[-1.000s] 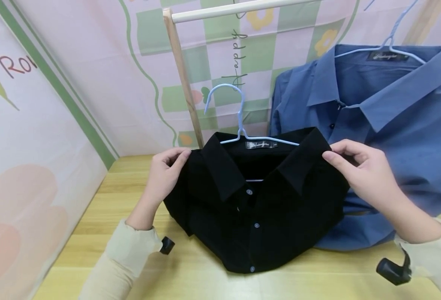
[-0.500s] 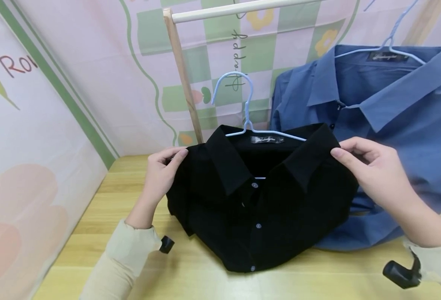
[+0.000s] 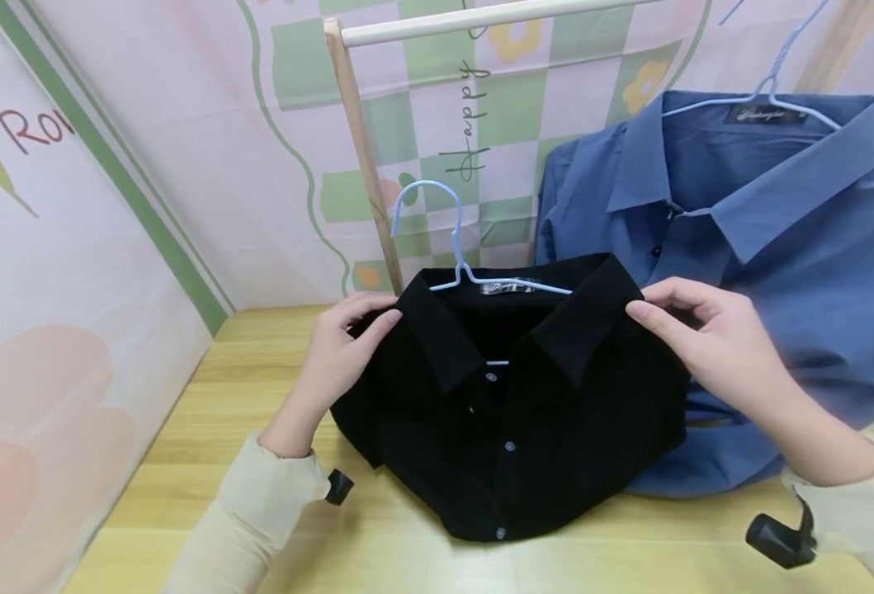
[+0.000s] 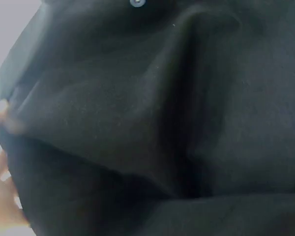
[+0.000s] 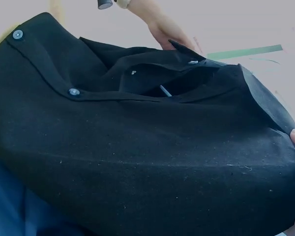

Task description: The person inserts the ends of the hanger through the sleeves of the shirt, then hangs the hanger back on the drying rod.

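A black button shirt [image 3: 437,445] is held up by both shoulders in the head view, its lower part bunched on the wooden table. Inside its collar sits a light blue hanger [image 3: 457,239], the hook standing free above the neckline. My left hand [image 3: 343,351] pinches the shoulder on the left between thumb and fingers. On the other side my right hand [image 3: 722,338] pinches the shoulder close to the collar. The left wrist view is filled mostly by black cloth [image 4: 113,108]. In the right wrist view the shirt front [image 5: 137,132] shows buttons and the open neck.
Behind on the right hangs a blue shirt [image 3: 800,272] on another blue hanger [image 3: 772,82]. A wooden rack [image 3: 355,115] with a pale rail [image 3: 481,16] stands at the back before a patterned cloth backdrop [image 3: 288,206]. The table [image 3: 206,421] extends to the left.
The black shirt and its hanger shifted up and right, then came back left and lower. Both hands moved with it, and the left hand now lies nearer the collar.
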Motion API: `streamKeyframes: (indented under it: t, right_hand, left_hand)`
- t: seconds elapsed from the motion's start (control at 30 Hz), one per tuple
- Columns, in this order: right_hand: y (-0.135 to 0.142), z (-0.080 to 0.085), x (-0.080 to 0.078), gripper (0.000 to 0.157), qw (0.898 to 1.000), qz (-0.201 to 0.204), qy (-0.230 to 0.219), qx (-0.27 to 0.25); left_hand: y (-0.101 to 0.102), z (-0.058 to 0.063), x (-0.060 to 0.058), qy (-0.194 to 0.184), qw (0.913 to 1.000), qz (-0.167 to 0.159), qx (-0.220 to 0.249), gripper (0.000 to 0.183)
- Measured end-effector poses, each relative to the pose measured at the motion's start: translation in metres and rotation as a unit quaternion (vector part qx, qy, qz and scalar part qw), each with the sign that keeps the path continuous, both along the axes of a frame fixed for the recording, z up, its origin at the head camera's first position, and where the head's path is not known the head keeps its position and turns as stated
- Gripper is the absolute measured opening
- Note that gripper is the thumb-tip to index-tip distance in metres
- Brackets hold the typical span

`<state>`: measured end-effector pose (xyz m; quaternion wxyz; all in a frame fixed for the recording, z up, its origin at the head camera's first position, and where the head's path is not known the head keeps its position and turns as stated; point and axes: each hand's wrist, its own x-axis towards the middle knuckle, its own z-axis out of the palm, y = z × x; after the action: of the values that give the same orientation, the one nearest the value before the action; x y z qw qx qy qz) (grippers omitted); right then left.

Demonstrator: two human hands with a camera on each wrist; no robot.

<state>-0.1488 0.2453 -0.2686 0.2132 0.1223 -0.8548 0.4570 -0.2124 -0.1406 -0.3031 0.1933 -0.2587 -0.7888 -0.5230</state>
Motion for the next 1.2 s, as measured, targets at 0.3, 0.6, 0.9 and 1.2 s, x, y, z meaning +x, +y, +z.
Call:
streamKeyframes:
  t: [0.3,0.6,0.9,1.2]
  right_hand:
    - [0.008,0.012,-0.007,0.011,1.000,0.007,-0.010,-0.007]
    - [0.028,0.009,-0.028,0.019,0.984,0.096,-0.135,0.069]
    - [0.052,-0.004,-0.027,0.033,0.976,0.125,-0.176,-0.038]
    - [0.053,-0.001,-0.020,0.037,0.991,0.031,-0.118,-0.049]
  left_hand:
    - [0.009,-0.001,0.003,0.061,0.9956,-0.036,0.061,0.014]
    - [0.009,-0.004,0.004,0.076,0.9944,-0.042,0.060,0.014]
    - [0.003,-0.001,0.004,0.036,0.9959,0.032,0.076,0.015]
    - [-0.004,0.002,0.002,0.037,0.9947,0.039,0.087,0.016]
